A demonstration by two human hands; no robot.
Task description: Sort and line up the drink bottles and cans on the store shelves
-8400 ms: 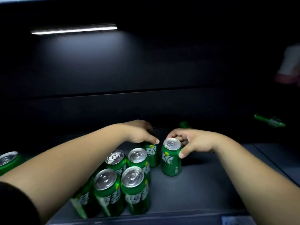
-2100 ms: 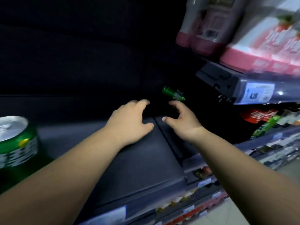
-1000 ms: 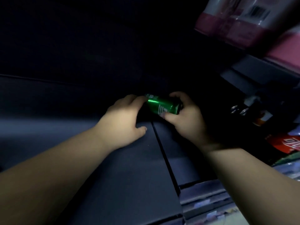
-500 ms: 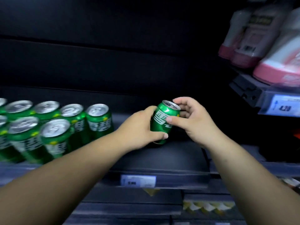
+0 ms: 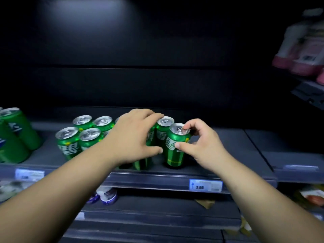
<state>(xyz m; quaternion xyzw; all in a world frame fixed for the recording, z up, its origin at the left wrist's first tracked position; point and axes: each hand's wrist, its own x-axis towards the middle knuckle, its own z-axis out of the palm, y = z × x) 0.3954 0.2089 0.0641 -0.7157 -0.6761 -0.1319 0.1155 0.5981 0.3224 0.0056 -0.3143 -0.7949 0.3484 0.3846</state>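
Note:
Several green soda cans (image 5: 89, 139) stand in two rows on the dark shelf (image 5: 228, 155). My right hand (image 5: 201, 146) grips one upright green can (image 5: 175, 151) at the right end of the front row, thumb on its side and fingertips on its lid. It stands on the shelf, just in front of another green can (image 5: 164, 132). My left hand (image 5: 133, 137) lies over the cans beside it and wraps a partly hidden green can (image 5: 143, 162), thumb in front, fingers behind.
Bigger green cans (image 5: 15, 135) stand at the far left of the shelf. Bare shelf stretches to the right of my hands. A price tag (image 5: 205, 185) sits on the front rail. Pink-and-white packs (image 5: 301, 55) hang at upper right. Bottles (image 5: 107, 195) stand on the shelf below.
I picked up a can lying at the back right with both hands, carried it left and stood it at the right end of the group. My left hand has moved onto the neighbouring cans.

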